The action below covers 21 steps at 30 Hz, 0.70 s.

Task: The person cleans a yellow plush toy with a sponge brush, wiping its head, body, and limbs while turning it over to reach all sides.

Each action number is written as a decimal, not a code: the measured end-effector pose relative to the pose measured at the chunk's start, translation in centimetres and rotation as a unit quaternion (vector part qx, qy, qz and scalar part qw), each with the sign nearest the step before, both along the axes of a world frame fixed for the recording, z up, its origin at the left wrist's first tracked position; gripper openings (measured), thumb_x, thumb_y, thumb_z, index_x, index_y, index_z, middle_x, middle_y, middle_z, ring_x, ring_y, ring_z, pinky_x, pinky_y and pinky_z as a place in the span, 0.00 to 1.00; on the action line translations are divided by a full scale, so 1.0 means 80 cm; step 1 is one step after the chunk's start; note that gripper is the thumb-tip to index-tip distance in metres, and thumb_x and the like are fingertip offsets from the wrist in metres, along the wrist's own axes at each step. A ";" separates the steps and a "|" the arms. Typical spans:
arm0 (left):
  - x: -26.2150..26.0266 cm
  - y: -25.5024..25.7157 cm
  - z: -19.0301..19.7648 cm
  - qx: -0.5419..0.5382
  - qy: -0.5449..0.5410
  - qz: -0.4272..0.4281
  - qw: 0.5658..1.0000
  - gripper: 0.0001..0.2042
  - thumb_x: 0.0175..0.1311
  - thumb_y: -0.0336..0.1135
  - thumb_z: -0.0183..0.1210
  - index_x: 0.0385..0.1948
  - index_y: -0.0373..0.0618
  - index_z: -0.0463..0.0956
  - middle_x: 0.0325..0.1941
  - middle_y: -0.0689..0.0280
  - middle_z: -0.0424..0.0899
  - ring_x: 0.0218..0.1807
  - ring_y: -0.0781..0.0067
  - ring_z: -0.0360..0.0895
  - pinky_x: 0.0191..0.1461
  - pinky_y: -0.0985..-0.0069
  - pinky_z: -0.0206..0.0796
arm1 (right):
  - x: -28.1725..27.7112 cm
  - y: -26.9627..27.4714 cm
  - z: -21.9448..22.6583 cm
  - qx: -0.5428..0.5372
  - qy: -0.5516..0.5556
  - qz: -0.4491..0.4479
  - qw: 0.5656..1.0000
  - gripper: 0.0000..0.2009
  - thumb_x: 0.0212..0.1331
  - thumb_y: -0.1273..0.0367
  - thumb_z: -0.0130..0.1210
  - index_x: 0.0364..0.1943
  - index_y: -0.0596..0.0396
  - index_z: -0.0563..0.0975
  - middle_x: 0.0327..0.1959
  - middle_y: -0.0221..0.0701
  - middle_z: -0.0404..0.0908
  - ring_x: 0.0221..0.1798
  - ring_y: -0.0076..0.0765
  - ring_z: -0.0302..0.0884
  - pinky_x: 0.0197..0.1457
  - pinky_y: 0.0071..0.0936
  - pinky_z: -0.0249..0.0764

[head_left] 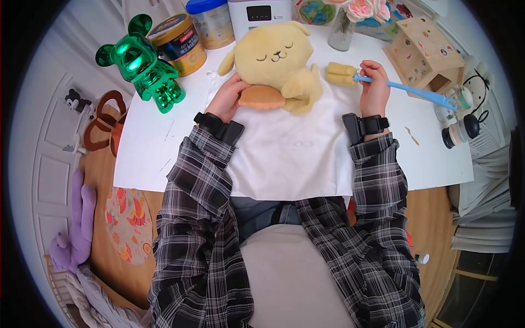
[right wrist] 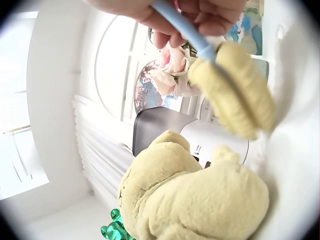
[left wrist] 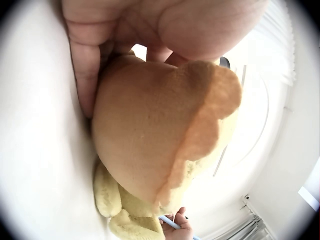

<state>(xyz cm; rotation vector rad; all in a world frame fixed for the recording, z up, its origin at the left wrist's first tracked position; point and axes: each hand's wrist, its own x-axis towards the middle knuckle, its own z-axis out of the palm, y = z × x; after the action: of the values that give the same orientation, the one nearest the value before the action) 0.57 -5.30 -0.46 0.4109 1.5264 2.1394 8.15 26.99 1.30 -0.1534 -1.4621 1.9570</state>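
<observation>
A pale-yellow plush dog [head_left: 275, 52] with closed stitched eyes lies tilted on the white cloth, with an orange scalloped piece [head_left: 261, 98] at its lower side. My left hand [head_left: 227, 97] grips the plush at the edge of this piece; part of its fingers is hidden behind it. In the left wrist view the orange piece [left wrist: 145, 130] fills the middle, under the palm. My right hand [head_left: 374, 90] holds a sponge brush by its blue handle [head_left: 418, 94]. The brush's yellow two-lobed head [head_left: 340, 74] points at the plush, a short gap away from it.
A shiny green bear figure [head_left: 143, 68], a yellow tin [head_left: 178, 44] and a blue-lidded can [head_left: 210, 23] stand at the left back. A white device [head_left: 260, 12] and a flower vase [head_left: 342, 33] are behind. To the right are a wooden house [head_left: 424, 52] and jars [head_left: 461, 131].
</observation>
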 end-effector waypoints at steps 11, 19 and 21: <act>0.004 -0.001 0.007 -0.015 -0.018 -0.002 1.000 0.15 0.66 0.28 0.47 0.55 0.40 0.67 0.53 0.61 0.77 0.53 0.73 0.77 0.55 0.76 0.70 | 0.010 -0.030 0.018 -0.012 0.008 0.178 0.984 0.14 0.64 0.67 0.44 0.46 0.63 0.74 0.43 0.35 0.77 0.43 0.29 0.74 0.48 0.25 0.71; 0.002 0.001 0.004 -0.006 -0.007 -0.002 1.000 0.16 0.66 0.27 0.47 0.55 0.39 0.67 0.53 0.62 0.77 0.53 0.73 0.77 0.56 0.77 0.69 | 0.011 -0.012 0.016 -0.066 0.117 0.132 0.982 0.13 0.64 0.67 0.45 0.44 0.63 0.74 0.37 0.34 0.77 0.38 0.27 0.74 0.45 0.23 0.71; 0.002 0.002 0.003 0.000 -0.004 -0.005 1.000 0.16 0.66 0.27 0.47 0.55 0.39 0.67 0.53 0.62 0.77 0.53 0.73 0.76 0.56 0.77 0.69 | 0.020 -0.033 0.037 -0.144 0.122 0.141 0.972 0.13 0.64 0.67 0.44 0.42 0.63 0.75 0.35 0.34 0.78 0.34 0.27 0.73 0.43 0.23 0.71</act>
<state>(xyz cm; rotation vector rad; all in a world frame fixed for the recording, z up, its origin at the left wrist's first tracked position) 0.69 -5.15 -0.21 0.4078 1.5164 2.1302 9.72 24.34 4.22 0.1730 -1.0805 2.3185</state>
